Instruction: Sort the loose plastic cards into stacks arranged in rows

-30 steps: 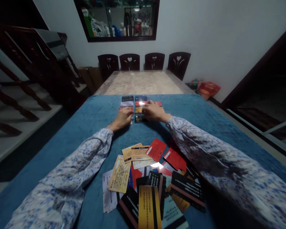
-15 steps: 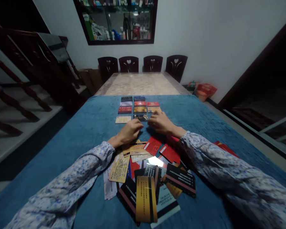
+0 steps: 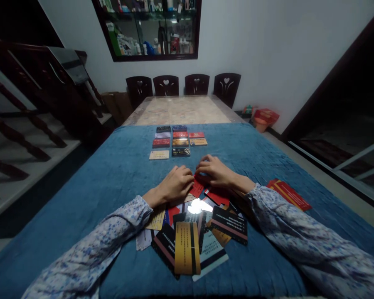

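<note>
My left hand is at the far side of a loose heap of cards, its curled fingers against the left edge of a red card. From the right, my right hand reaches the same card, its fingers bent over the upper end. The fingertips are partly hidden. A second red card lies under the right wrist. Closer to me the heap holds a yellow card, a black card and a pale green card, among several others that overlap.
Past my hands, cards stand in neat rows, among them a cream card and a black stack. Several red cards lie fanned at the right. A blue cloth covers the near table; dark chairs line the far end.
Both hands have drawn back toward me from beside the card rows to the heap. Their fingers now meet at the red card, which previously lay untouched.
</note>
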Demonstrator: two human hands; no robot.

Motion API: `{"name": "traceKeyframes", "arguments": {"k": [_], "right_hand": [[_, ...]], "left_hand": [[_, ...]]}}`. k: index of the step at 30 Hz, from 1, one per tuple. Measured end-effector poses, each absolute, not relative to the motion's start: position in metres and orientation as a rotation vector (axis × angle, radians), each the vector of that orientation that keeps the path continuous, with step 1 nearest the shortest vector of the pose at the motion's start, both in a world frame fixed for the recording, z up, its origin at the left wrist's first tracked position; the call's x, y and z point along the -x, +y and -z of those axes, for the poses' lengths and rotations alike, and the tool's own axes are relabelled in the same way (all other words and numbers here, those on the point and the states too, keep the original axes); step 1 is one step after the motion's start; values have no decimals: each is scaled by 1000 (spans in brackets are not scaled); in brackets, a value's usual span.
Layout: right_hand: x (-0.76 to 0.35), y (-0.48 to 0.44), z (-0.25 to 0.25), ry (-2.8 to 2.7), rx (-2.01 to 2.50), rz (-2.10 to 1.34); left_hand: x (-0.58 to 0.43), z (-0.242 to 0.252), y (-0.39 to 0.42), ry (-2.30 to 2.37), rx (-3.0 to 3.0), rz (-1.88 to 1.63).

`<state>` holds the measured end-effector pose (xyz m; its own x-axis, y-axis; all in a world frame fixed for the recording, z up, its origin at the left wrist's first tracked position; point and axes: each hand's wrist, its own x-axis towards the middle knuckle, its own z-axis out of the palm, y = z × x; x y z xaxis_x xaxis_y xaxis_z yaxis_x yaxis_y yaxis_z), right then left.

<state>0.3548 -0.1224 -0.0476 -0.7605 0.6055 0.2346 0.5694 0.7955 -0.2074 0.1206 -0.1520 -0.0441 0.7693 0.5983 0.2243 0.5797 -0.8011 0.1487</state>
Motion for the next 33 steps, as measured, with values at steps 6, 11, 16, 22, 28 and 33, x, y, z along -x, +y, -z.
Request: {"name": "traceKeyframes", "arguments": {"k": [6,11,16,22,28,33], "right_hand": [[-355,-127,54,-2698,922,-224],[-357,-129,55,-2712,922,-238],[-357,-126,54,-2733,960,-260],[-357,-120,45,-2807,925,-297],[-355,-119,43,-2813,892,-299],[-354,-119,41,-2818,827,-297]], "left_hand": [[-127,36,-164,1053,-2929,-236],[-133,34,-169,1155,-2919,-204],[-136,34,-174,1238,-2921,-196],[-139,32,-177,1357,-2866,-105],[-139,32,-177,1406,-2847,-151],[-139,33,-178,1441,-2844,-165]]}}
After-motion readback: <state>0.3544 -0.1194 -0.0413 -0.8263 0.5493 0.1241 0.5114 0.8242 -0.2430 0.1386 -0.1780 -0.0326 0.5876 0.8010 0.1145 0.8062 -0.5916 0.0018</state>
